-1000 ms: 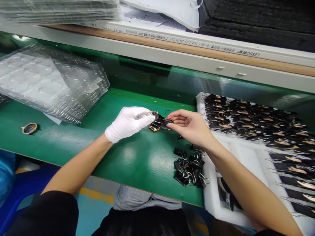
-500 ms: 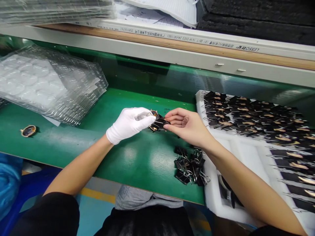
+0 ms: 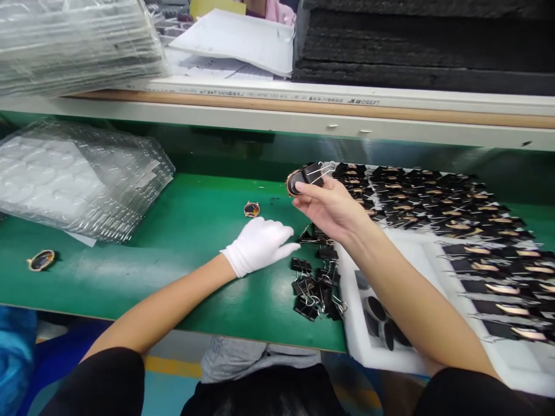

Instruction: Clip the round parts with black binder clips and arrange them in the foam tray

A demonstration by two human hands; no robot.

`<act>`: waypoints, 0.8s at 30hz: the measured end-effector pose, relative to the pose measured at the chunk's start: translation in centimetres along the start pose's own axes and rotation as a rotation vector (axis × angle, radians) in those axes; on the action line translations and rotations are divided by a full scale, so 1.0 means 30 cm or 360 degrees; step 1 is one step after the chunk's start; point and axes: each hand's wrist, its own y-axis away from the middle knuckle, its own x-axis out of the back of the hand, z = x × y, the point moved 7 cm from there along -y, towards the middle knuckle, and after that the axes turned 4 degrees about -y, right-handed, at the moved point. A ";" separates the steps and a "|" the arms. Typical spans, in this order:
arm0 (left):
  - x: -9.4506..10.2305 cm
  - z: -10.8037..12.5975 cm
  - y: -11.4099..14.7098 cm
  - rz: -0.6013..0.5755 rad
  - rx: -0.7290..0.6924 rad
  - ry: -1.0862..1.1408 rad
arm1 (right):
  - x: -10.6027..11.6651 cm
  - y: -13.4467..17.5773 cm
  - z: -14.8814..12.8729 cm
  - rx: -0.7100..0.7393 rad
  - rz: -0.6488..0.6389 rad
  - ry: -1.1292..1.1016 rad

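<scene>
My bare right hand (image 3: 333, 211) is raised over the mat and closed around a gold-rimmed watch case (image 3: 288, 184). A round black disc (image 3: 297, 181) covers its face, and a black binder clip (image 3: 313, 173) with silver handles sits across it. My left hand (image 3: 262, 245), in a white glove, is low over the green mat. Its fingers stretch right toward a pile of binder clips (image 3: 314, 289), apart from one another, with nothing visible in them. Just beyond the glove lies another watch case (image 3: 251, 209) with a dark dial. One more watch case (image 3: 42, 260) rests at the far left.
At right, a white foam tray (image 3: 353, 341) holds black discs (image 3: 376, 309) and rows of clipped watch cases (image 3: 451, 196). Clear plastic trays (image 3: 82, 179) are stacked at left. A shelf edge (image 3: 277, 118) crosses the back, bearing papers (image 3: 243, 43) and black foam (image 3: 425, 49).
My right hand has lifted the clipped watch case away, up and to the right. My left hand has let go of it and moved down toward the clips. A watch case now shows beyond the glove.
</scene>
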 end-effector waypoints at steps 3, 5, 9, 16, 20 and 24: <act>-0.021 0.087 -0.095 -0.0027 -0.0092 -0.0049 | 0.000 0.005 -0.014 -0.0009 -0.0009 -0.0091; -0.041 0.109 -0.141 -0.0105 -0.0091 -0.0044 | 0.003 0.007 -0.020 -0.0027 0.0000 -0.0163; -0.038 0.051 -0.141 -0.0177 0.0133 0.0142 | 0.013 -0.001 -0.027 -0.0011 0.0022 -0.0302; 0.072 -0.272 0.054 0.0476 0.0994 0.0969 | -0.015 -0.013 0.048 -0.0157 -0.0051 -0.0425; 0.049 -0.351 0.094 0.0694 0.1102 0.1660 | -0.079 0.016 0.164 -0.0374 -0.0120 -0.0408; 0.022 -0.324 0.091 0.0773 0.1050 0.1820 | -0.119 0.037 0.232 -0.0339 -0.0101 -0.0439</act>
